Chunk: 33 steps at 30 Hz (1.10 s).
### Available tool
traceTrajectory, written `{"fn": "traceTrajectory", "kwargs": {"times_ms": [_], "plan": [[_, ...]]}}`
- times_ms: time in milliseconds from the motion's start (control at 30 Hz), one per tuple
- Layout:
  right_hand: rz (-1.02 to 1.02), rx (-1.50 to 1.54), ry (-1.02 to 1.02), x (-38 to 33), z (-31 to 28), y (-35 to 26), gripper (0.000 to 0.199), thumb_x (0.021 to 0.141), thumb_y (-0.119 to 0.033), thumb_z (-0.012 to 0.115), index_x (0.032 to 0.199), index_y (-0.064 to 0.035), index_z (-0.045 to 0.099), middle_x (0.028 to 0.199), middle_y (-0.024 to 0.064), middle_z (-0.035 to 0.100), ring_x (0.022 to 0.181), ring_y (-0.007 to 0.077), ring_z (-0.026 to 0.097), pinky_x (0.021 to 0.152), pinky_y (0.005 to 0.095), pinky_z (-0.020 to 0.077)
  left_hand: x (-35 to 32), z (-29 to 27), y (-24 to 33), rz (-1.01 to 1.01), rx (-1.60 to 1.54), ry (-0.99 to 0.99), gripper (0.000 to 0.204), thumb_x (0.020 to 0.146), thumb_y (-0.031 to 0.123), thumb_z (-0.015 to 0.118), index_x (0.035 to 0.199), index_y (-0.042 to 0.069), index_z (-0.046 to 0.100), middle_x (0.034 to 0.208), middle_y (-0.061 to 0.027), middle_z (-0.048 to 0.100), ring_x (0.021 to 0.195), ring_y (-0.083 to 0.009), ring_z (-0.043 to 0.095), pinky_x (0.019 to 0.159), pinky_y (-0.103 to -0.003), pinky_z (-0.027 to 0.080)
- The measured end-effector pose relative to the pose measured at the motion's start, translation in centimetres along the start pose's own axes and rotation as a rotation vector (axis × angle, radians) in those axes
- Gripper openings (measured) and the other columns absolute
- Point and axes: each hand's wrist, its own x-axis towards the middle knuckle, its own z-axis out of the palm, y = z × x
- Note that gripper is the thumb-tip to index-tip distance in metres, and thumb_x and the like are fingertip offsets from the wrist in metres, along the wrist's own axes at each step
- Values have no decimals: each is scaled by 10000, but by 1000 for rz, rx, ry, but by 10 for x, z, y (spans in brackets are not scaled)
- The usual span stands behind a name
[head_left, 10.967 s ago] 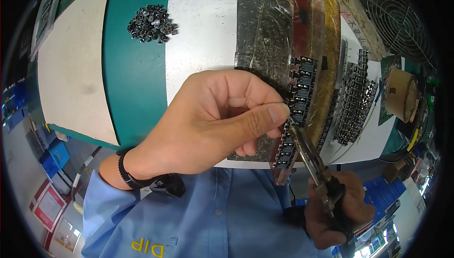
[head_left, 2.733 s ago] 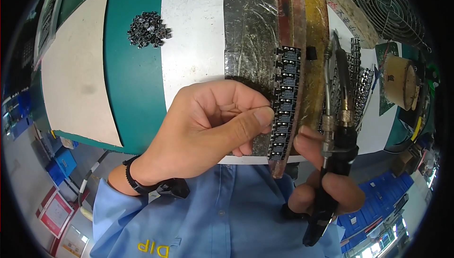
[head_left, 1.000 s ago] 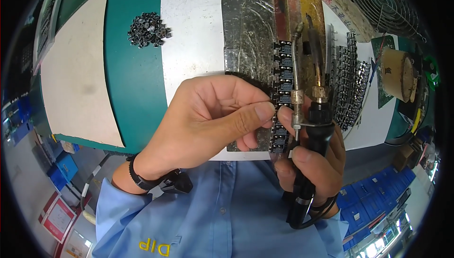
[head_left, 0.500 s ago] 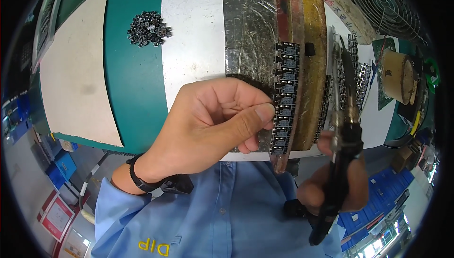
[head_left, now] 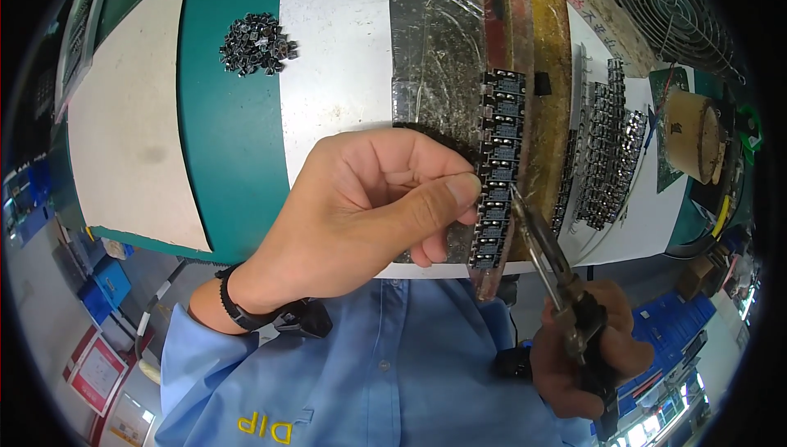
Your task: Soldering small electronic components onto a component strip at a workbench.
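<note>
**Hands at a strip of black components, pliers tip touching the row**

While the counter (head_left: 344, 54) fills the upper part of the view, its white top runs between a green mat (head_left: 229, 152) with a pale board (head_left: 123, 136) on the left and a dark metal plate (head_left: 434, 62) near the middle, with red and yellow-brown bars beside it. Below the counter edge, the person's blue shirt (head_left: 385, 381) takes up the lower middle.

The left hand (head_left: 369, 209) is the largest thing in front. It is curled closed, thumb pressed toward the bent fingers, pinching the side of a long strip of small black components (head_left: 496, 168) that stands roughly upright over the plate's right edge. A dark band sits on that wrist.

The right hand (head_left: 590, 357) is low at the right, fist wrapped closed around the dark handles of long-nose pliers (head_left: 545, 254). The pliers slant up and to the left, and their narrow tip meets the strip about two-thirds of the way down, just beside the left thumb. Whether the tip grips anything cannot be told.

To the right of the yellow bar, more strips of the same black parts (head_left: 602, 152) lie in rows on the white top. A brown roll of tape (head_left: 693, 136) sits further right, under a wire fan guard (head_left: 664, 4). Far up on the green mat, well apart from both hands, lies a small heap of loose dark parts (head_left: 256, 41).
</note>
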Motion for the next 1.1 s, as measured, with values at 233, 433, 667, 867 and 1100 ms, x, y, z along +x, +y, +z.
{"fn": "traceTrajectory", "kwargs": {"times_ms": [233, 433, 667, 867, 1100], "plan": [[32, 245, 23, -2, 1, 8, 394, 785, -332, 638, 1021, -64, 471, 765, 238, 564, 646, 265, 560, 496, 256, 458, 0, -1, 0, -9, 6, 0, 78, 852, 39, 559, 873, -36, 569, 737, -88, 621, 518, -92, 555, 468, -206, 447], [73, 210, 36, 0, 2, 2, 407, 781, -367, 636, 1010, -70, 477, 743, 224, 564, 649, 273, 558, 498, 263, 463, 0, 0, 2, -15, 1, -24, 82, 852, 39, 563, 883, -37, 570, 741, -88, 624, 522, -91, 560, 472, -203, 451], [682, 517, 177, -8, -33, -13, 358, 775, -270, 641, 1001, -51, 470, 764, 267, 550, 669, 283, 584, 513, 274, 480, -1, -5, 0, -16, -1, -14, 90, 852, 47, 570, 888, -35, 570, 747, -85, 623, 524, -89, 560, 475, -202, 453], [100, 343, 146, -5, 5, 7, 358, 753, -165, 617, 1007, 34, 462, 777, 300, 545, 643, 263, 598, 501, 246, 473, 1, -2, 2, -30, -1, -24, 85, 851, 42, 569, 890, -33, 572, 751, -80, 619, 530, -88, 561, 482, -199, 455], [531, 411, 90, -13, -36, -4, 357, 767, -195, 596, 1001, 33, 452, 734, 268, 557, 618, 257, 591, 491, 248, 469, 0, -3, 3, -47, -6, -25, 77, 849, 35, 567, 885, -32, 574, 749, -75, 614, 532, -88, 560, 491, -200, 460]]}}
